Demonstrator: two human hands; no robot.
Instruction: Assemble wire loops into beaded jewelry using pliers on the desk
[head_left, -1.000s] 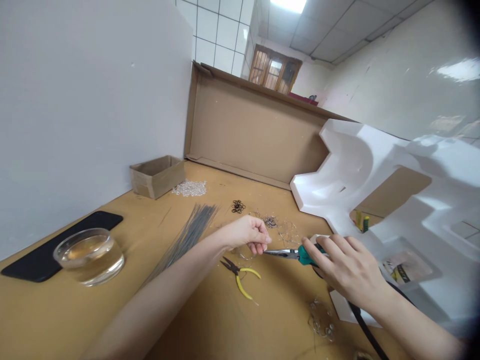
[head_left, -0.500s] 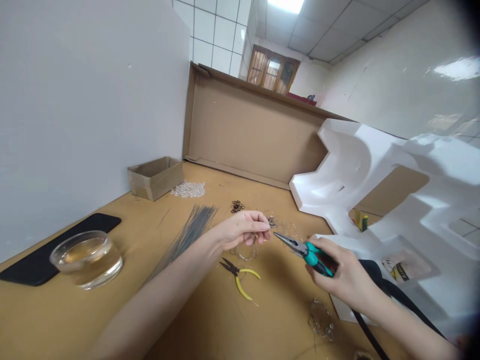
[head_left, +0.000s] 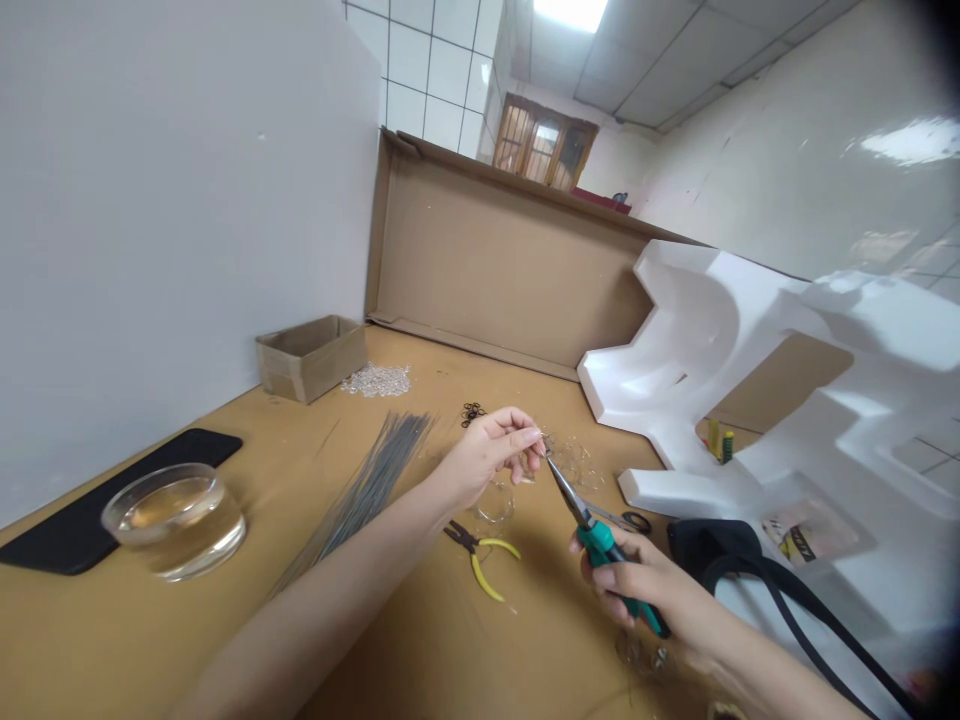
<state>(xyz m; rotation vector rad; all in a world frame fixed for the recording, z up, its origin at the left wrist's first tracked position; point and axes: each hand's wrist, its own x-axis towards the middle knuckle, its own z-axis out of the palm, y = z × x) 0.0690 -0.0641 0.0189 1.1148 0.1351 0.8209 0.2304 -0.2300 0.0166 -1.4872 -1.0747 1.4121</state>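
My right hand (head_left: 637, 580) is wrapped round the teal-and-black handles of needle-nose pliers (head_left: 576, 500). Their tips reach up to the fingertips of my left hand (head_left: 499, 450), which is closed in a pinch. What it pinches is too small to make out, perhaps a bit of wire. Just below my left wrist, yellow-handled cutting pliers (head_left: 491, 560) lie on the table with their jaws partly covered by my forearm. A loop of thin wire (head_left: 495, 503) rests near them. Left of my forearm lies a bundle of straight grey wires (head_left: 375, 470).
At the left, a glass bowl of liquid (head_left: 176, 520) stands by a black mat (head_left: 202, 445). Further back are a cardboard box (head_left: 311, 360), clear beads (head_left: 377, 379) and small black rings (head_left: 472, 413). White foam packing (head_left: 690, 330) and a black strap (head_left: 795, 590) flank the right side.
The pliers have swung steeper and moved left, bringing their tips to my left fingertips. My right hand has shifted left and down; my left hand has risen slightly.
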